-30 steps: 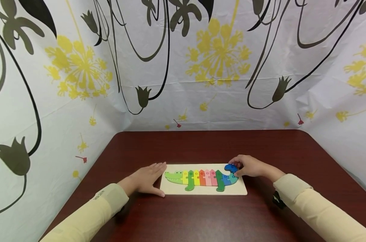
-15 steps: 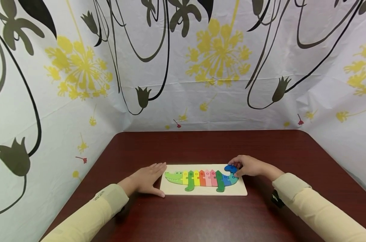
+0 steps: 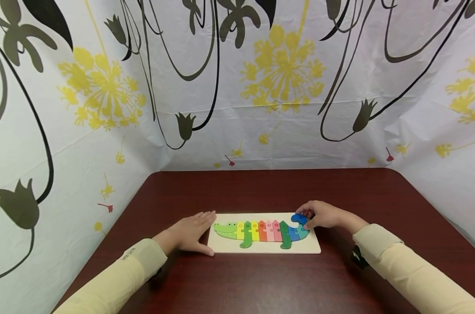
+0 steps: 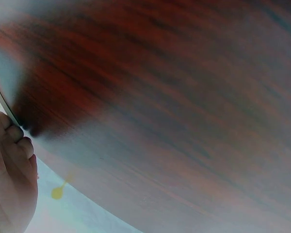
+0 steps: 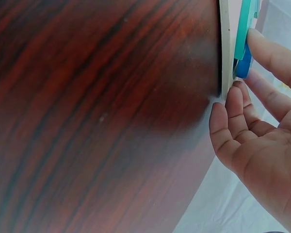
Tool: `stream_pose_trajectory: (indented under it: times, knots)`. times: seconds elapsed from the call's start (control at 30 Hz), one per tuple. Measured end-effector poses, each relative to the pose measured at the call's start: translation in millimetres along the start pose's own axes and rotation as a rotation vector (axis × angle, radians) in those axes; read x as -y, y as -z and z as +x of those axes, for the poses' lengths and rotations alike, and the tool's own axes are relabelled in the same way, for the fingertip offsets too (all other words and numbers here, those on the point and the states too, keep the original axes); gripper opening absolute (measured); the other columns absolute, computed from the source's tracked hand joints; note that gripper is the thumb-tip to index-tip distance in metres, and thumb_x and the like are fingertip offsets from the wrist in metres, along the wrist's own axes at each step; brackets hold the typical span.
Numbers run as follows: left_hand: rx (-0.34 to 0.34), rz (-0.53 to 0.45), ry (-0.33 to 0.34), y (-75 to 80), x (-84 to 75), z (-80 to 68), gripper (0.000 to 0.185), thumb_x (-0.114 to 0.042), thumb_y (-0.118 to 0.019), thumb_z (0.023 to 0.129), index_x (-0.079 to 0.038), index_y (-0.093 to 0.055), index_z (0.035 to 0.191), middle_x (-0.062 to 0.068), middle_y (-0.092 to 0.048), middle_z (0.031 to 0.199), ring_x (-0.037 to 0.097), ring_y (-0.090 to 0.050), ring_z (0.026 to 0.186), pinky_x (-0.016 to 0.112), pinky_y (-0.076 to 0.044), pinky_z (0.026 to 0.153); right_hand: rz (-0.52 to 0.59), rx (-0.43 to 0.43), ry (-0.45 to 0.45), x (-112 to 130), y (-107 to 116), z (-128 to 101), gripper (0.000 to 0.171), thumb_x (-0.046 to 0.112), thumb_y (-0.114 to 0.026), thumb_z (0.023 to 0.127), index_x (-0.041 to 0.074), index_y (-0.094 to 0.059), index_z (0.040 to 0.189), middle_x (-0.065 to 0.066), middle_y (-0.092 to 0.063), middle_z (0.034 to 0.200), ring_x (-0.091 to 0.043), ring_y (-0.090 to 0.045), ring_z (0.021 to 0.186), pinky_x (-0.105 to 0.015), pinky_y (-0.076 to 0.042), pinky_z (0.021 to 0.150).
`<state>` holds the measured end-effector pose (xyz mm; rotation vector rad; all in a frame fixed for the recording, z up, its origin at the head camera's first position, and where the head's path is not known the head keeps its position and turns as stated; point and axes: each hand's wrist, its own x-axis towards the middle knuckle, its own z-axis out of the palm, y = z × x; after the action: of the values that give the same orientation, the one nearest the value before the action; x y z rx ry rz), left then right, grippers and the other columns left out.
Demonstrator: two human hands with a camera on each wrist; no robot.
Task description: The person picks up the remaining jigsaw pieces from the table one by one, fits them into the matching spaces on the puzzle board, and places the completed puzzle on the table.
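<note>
A pale wooden puzzle board (image 3: 225, 248) lies on the table, bearing a colourful crocodile puzzle with a green head (image 3: 225, 230) at the left. My left hand (image 3: 188, 232) lies with straight, spread fingers against the board's left edge; in the left wrist view only part of that hand (image 4: 14, 170) shows. At the upper right of the board, my right hand (image 3: 327, 216) pinches the dark blue tail piece (image 3: 299, 219) between thumb and fingers. The right wrist view shows the thumb by a teal piece (image 5: 242, 34), the blue one below it, and the other fingers curled near the board's edge.
The dark red-brown table (image 3: 269, 283) extends around the board on all sides. Behind and beside it hangs a white cloth (image 3: 229, 104) printed with yellow flowers and grey-green vines. A dark band (image 3: 360, 257) shows under the right sleeve.
The right forearm has shifted very slightly left. Both hands, the board and the puzzle pieces stay where they were.
</note>
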<state>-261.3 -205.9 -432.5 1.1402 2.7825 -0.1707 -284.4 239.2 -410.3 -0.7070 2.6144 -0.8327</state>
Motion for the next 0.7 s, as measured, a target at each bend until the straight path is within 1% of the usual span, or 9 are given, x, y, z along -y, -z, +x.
stream_pose_trajectory:
  times: [0.37, 0.7]
  knots:
    - [0.012, -0.004, 0.018, 0.5, -0.2, -0.4, 0.116, -0.088, -0.038, 0.076, -0.006, -0.015, 0.156, 0.009, -0.014, 0.161, 0.020, -0.014, 0.146, 0.035, -0.019, 0.116, 0.003, 0.009, 0.008, 0.0, 0.7, 0.1, 0.045, 0.011, -0.079, 0.082, -0.002, -0.063, 0.121, -0.005, -0.058, 0.102, -0.022, -0.050, 0.091, -0.035, -0.049, 0.078]
    - [0.009, -0.010, 0.012, 3.9, 0.3, 1.6, 0.117, -0.088, -0.038, 0.076, -0.006, -0.017, 0.156, 0.009, -0.016, 0.161, 0.021, -0.015, 0.146, 0.036, -0.020, 0.116, 0.020, 0.008, 0.016, -0.8, 3.1, -2.3, 0.045, 0.012, -0.079, 0.082, -0.003, -0.063, 0.122, -0.006, -0.060, 0.105, -0.024, -0.052, 0.093, -0.037, -0.050, 0.081]
